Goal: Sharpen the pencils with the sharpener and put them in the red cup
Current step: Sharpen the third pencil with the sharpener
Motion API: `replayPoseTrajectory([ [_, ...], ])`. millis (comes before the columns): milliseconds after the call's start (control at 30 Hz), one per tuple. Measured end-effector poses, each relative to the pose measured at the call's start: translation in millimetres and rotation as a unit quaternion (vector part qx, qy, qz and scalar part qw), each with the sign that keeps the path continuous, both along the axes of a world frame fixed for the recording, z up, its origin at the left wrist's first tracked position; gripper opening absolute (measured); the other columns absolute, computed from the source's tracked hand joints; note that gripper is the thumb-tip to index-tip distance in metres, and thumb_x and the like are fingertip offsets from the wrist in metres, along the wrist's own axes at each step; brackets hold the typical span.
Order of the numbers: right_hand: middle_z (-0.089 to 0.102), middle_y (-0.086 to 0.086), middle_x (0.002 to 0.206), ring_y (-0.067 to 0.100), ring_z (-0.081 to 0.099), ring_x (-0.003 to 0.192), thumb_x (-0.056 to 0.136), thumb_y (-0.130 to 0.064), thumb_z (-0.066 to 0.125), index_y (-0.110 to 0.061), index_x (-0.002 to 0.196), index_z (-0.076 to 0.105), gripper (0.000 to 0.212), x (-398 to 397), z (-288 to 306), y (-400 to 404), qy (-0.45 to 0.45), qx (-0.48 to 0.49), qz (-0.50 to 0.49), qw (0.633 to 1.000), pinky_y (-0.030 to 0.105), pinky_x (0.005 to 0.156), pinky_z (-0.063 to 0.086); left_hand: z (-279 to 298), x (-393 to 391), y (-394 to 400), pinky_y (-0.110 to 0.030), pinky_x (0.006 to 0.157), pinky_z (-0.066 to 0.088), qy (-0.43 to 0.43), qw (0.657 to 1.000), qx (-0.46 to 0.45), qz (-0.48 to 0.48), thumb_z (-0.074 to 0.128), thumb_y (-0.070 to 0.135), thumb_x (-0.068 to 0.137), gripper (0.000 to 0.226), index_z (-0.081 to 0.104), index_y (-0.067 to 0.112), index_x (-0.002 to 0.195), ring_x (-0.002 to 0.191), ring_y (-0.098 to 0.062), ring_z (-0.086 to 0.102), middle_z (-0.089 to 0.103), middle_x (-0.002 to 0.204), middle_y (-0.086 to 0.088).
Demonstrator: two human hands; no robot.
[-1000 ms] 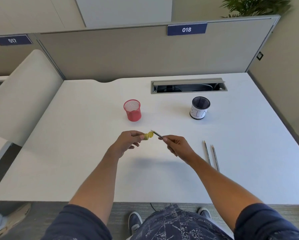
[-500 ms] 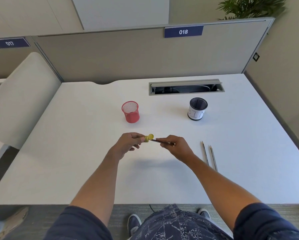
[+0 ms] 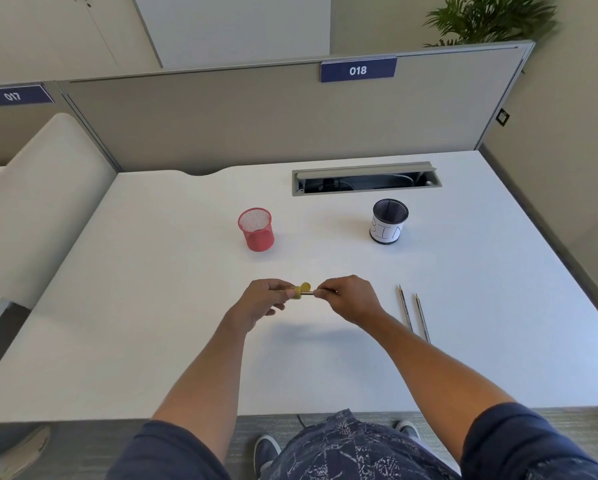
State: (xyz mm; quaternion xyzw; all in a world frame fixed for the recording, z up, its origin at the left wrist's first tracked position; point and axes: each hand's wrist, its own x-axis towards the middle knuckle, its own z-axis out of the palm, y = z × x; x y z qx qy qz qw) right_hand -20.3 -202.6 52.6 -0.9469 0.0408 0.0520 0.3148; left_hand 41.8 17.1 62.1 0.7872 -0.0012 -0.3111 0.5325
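My left hand (image 3: 260,303) pinches a small yellow sharpener (image 3: 300,291) above the middle of the white desk (image 3: 152,306). My right hand (image 3: 348,299) grips a pencil (image 3: 310,292) whose tip is inside the sharpener; most of the pencil is hidden by the fingers. The red mesh cup (image 3: 256,229) stands upright and empty beyond my hands, slightly left. Two more pencils (image 3: 413,311) lie side by side on the desk to the right of my right hand, points away from me.
A black mesh cup with a white paper label (image 3: 389,221) stands at the back right. Behind it is an open cable slot (image 3: 366,181) in the desk. A grey partition (image 3: 256,116) closes the far edge, and a white chair back (image 3: 31,209) is at the left.
My right hand has moved left and levelled the pencil, pushing its tip into the sharpener. One second ago the tip was just outside it and angled up.
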Motion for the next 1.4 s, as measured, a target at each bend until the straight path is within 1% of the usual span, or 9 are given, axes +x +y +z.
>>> replayPoseTrajectory([
  [167,0.058,-0.007,0.062,0.017,0.055,0.065,0.097,-0.055,0.054,-0.028,0.077,0.072,0.039,4,-8,-7,0.099,0.099,-0.032,0.990,0.031,0.063,0.040,0,-6,-9,-0.028,0.072,0.044,-0.016,0.999,0.011,-0.049,0.075,0.025,0.087,0.016,0.079,0.020,0.102,0.076,-0.013,0.059,0.075,0.084,0.012],
  [333,0.065,-0.012,0.072,0.007,0.058,0.064,0.084,-0.056,0.072,-0.032,0.088,0.065,0.026,-2,-7,-9,0.064,0.092,0.001,0.994,0.031,0.064,0.047,-1,-5,-9,-0.028,0.070,0.043,-0.010,0.999,0.019,-0.028,0.075,0.026,0.087,0.013,0.080,0.018,0.097,0.074,-0.015,0.061,0.067,0.080,0.004],
  [600,0.071,-0.007,0.080,0.017,0.063,0.077,0.095,-0.042,0.065,-0.026,0.096,0.073,0.018,-3,-2,-2,0.018,-0.007,0.038,0.999,0.033,0.072,0.050,-7,-11,-7,-0.030,0.075,0.044,0.015,1.000,-0.005,-0.002,0.075,0.028,0.087,0.013,0.080,0.020,0.096,0.074,-0.014,0.061,0.069,0.088,-0.002],
  [767,0.058,-0.007,0.062,0.010,0.049,0.057,0.097,-0.046,0.061,-0.022,0.083,0.079,0.033,-1,1,-2,0.107,0.074,0.037,0.991,0.027,0.058,0.040,-7,-14,-1,-0.029,0.075,0.045,0.009,1.000,0.003,-0.030,0.078,0.034,0.075,0.023,0.081,0.025,0.096,0.078,-0.014,0.059,0.072,0.085,0.009],
  [867,0.059,-0.002,0.062,0.008,0.048,0.055,0.096,-0.050,0.062,-0.019,0.082,0.079,0.038,-2,2,-4,0.152,0.138,0.047,0.978,0.024,0.056,0.038,-10,-15,-1,-0.028,0.072,0.043,0.007,0.999,0.012,-0.041,0.077,0.028,0.082,0.016,0.080,0.023,0.096,0.077,-0.014,0.059,0.072,0.078,0.015],
  [1033,0.071,-0.005,0.068,0.006,0.058,0.060,0.087,-0.037,0.076,-0.024,0.095,0.068,0.018,-4,-4,-8,0.107,0.142,0.066,0.982,0.026,0.059,0.045,-11,-13,-5,-0.027,0.069,0.042,0.011,1.000,0.014,-0.018,0.075,0.023,0.087,0.013,0.079,0.016,0.097,0.072,-0.015,0.060,0.066,0.075,0.005],
  [1167,0.069,-0.016,0.079,0.004,0.056,0.065,0.089,-0.038,0.073,-0.028,0.091,0.069,0.011,-4,-6,-8,0.055,0.073,0.047,0.995,0.028,0.067,0.047,-13,-14,-8,-0.028,0.070,0.042,0.019,1.000,0.006,-0.009,0.076,0.029,0.084,0.020,0.079,0.015,0.097,0.070,-0.013,0.061,0.065,0.078,0.000],
  [1300,0.071,-0.010,0.078,0.011,0.062,0.072,0.096,-0.043,0.061,-0.030,0.091,0.072,0.018,-3,-4,-6,0.050,-0.005,0.047,0.998,0.030,0.069,0.048,-16,-16,-9,-0.029,0.072,0.043,0.025,1.000,-0.002,-0.005,0.074,0.028,0.089,0.018,0.079,0.015,0.101,0.071,-0.013,0.061,0.066,0.083,-0.001],
  [1400,0.064,-0.008,0.071,0.014,0.056,0.065,0.099,-0.042,0.054,-0.029,0.081,0.074,0.030,-1,-5,-7,0.082,0.009,0.030,0.996,0.030,0.062,0.044,-14,-17,-10,-0.029,0.073,0.043,0.027,0.999,-0.003,-0.024,0.076,0.030,0.086,0.021,0.079,0.017,0.102,0.073,-0.013,0.061,0.067,0.083,0.002],
])
